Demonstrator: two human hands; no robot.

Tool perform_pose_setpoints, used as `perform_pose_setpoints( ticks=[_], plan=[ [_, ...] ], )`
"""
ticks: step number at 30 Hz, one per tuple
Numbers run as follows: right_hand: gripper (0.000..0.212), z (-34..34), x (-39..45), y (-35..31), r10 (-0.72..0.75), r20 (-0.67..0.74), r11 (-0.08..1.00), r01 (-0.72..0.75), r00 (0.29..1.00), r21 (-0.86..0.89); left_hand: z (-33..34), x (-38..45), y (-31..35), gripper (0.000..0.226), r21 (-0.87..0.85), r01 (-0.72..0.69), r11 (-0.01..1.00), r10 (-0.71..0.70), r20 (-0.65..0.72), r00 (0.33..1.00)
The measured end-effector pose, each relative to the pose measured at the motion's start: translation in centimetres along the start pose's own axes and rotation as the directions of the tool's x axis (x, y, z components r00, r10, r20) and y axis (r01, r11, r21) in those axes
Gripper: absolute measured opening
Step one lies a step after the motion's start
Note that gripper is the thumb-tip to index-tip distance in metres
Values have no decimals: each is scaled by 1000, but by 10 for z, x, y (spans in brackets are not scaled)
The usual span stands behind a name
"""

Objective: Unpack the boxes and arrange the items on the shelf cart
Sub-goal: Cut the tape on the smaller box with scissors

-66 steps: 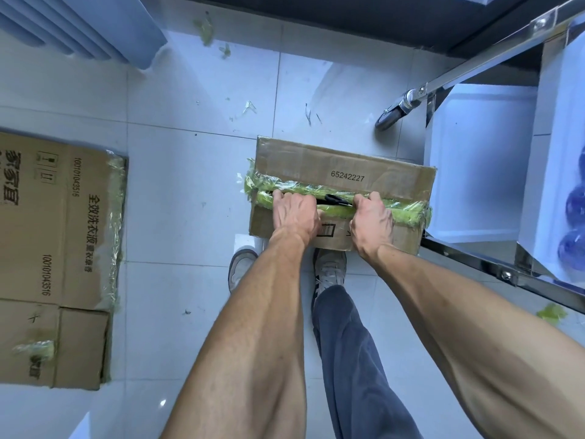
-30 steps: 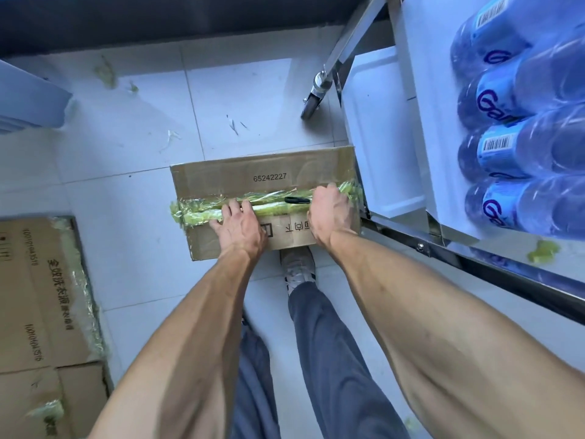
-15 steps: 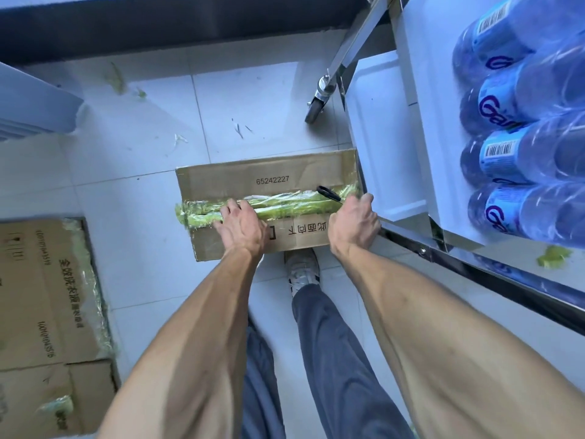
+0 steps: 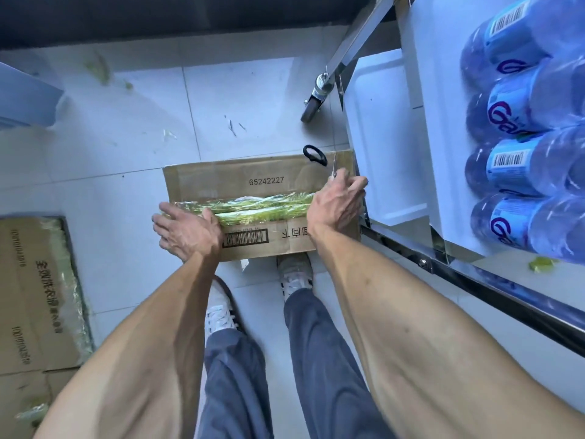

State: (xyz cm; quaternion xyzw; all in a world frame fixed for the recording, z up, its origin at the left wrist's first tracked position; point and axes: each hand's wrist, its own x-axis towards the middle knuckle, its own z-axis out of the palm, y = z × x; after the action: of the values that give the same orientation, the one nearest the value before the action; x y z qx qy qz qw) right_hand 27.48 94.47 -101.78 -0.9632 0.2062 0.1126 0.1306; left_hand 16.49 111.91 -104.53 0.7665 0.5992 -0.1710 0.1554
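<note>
A brown cardboard box [image 4: 253,177], printed 65242227 and sealed by a band of green tape [image 4: 262,207], lies on the tiled floor in front of my feet. My left hand [image 4: 186,231] rests flat on the box's left end, thumb against the tape. At the box's right end, my right hand [image 4: 337,202] grips black scissors [image 4: 315,155], whose handle loop sticks out past my fingers over the far right corner. The blades are hidden by the hand. The shelf cart [image 4: 386,137] stands directly right of the box, with a white lower shelf.
Wrapped packs of blue water bottles [image 4: 519,160] lie on the cart's upper shelf. A cart caster [image 4: 313,106] stands on the floor beyond the box. A larger taped carton [image 4: 34,293] lies at the left. Green tape scraps litter the tiles.
My right hand has slid with the scissors along the tape to the box's right end and lifted the handle. My left hand has shifted to the left end and flattened.
</note>
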Motion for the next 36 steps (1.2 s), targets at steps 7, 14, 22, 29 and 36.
perform_pose_setpoints(
  ticks=[7,14,22,29,36],
  plan=[
    [23,19,16,27,259,95,966,-256,961,-41,14,6,-6,78,-198,136,971,-129,51,990],
    [19,15,16,12,264,70,963,-259,962,-79,-1,21,-6,77,-280,188,941,-177,63,982],
    [24,-4,6,-11,249,13,965,-247,968,-90,-31,18,-19,74,-313,160,936,-149,57,987],
    [24,-16,-9,-10,236,-29,965,-238,971,-109,-47,17,-24,69,-311,122,943,-113,45,993],
    [21,-32,-45,-22,185,47,981,-181,982,-73,-83,33,-31,64,-396,58,916,-84,-47,995]
  ],
)
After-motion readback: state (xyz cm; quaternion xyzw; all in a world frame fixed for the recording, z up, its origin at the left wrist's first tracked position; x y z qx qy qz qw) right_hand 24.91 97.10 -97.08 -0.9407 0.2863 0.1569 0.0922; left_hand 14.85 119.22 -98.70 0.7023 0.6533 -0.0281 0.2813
